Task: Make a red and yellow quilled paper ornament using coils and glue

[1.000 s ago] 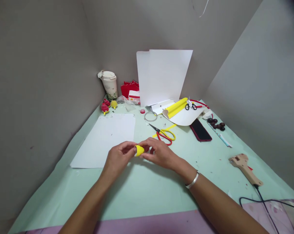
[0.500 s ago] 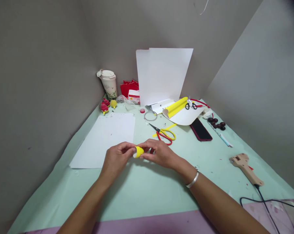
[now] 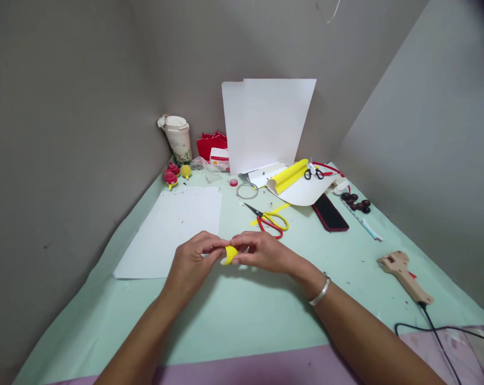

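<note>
A small yellow ribbed paper roll [image 3: 230, 254] is pinched between both my hands just above the pale green table cover [image 3: 242, 310]. My left hand [image 3: 196, 260] grips its left side with thumb and fingers closed. My right hand [image 3: 263, 251] closes on its right side; a silver bangle sits on that wrist. A white paper sheet [image 3: 173, 227] lies just behind my left hand. Red-and-yellow scissors [image 3: 270, 220] lie behind my right hand.
A glue gun [image 3: 404, 276] with a black cord lies at the right. A dark phone [image 3: 329, 212], dark beads [image 3: 356, 202], a yellow corrugated roll [image 3: 290, 176], small black scissors [image 3: 314, 173], a cup [image 3: 178, 138], red and yellow paper flowers [image 3: 173, 174] and an upright white card [image 3: 268, 123] stand behind.
Both hands have shifted slightly toward me and the yellow roll has tilted a little between the fingers. Nothing else on the table has moved.
</note>
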`<state>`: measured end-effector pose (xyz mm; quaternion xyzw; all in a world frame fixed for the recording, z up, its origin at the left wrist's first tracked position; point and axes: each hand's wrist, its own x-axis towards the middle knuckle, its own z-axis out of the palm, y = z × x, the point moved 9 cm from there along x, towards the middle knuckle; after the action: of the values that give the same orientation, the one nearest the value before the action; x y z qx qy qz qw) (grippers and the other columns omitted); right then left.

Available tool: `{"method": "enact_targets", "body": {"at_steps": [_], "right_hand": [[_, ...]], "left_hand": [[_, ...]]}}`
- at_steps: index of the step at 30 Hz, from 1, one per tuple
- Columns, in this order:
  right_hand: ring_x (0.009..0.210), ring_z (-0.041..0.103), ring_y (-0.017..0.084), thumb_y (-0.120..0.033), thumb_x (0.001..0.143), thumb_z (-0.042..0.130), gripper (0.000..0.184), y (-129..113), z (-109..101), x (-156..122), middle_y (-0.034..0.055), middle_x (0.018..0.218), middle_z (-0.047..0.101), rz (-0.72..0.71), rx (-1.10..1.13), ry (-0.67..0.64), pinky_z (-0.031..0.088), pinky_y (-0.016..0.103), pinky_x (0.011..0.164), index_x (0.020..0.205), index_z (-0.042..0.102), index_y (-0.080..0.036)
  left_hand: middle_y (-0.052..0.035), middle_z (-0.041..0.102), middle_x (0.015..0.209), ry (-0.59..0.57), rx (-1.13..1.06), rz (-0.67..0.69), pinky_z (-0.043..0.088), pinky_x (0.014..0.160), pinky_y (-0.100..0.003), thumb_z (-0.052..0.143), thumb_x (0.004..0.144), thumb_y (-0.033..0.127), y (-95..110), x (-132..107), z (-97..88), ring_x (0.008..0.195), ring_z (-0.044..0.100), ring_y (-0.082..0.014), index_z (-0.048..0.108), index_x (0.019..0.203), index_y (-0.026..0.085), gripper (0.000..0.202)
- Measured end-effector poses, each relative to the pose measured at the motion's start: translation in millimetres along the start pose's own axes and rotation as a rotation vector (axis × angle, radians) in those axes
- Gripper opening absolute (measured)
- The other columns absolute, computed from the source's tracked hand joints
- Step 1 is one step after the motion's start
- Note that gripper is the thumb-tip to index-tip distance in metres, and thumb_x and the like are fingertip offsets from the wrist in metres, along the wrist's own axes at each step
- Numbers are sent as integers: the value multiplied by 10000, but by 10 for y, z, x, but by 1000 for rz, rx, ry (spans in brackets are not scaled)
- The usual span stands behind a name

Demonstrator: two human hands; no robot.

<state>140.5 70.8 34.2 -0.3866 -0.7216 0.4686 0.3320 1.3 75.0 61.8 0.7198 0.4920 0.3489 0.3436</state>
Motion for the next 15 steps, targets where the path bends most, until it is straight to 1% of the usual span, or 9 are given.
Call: {"method": "enact_targets", "body": {"at_steps": [3,10,13,15], "right_hand": [[777,643,134,-286,785,764,303,8,14,-4,21,967,672,19,41,-23,535,265,734,1082,728,-237],[794,632,131,-279,778,765,276,-1,36,-7,17,964,672,29,88,-51,525,257,734,1050,742,-239],[781,633,126,-270,760,778,305,34,12,-5,21,978,683,50,139,-32,525,258,728,1059,738,-229],[755,629,122,-276,750,787,349,61,-15,-4,26,959,695,78,207,-15,524,248,690,1088,725,-216]], "left_hand": [[-3,694,841,-6,17,-4,459,679,-271,627,802,327,-10,5,-14,743,625,-167,774,801,289,152],[3,690,825,-29,13,-17,445,667,-275,631,812,326,-24,11,7,732,620,-161,772,801,290,147],[-5,699,869,-47,-36,-43,470,716,-275,649,806,330,-20,16,-9,789,636,-172,764,814,270,130],[-23,706,941,-57,-115,-82,492,780,-291,666,806,374,-32,17,-35,858,652,-192,752,887,250,172]]}}
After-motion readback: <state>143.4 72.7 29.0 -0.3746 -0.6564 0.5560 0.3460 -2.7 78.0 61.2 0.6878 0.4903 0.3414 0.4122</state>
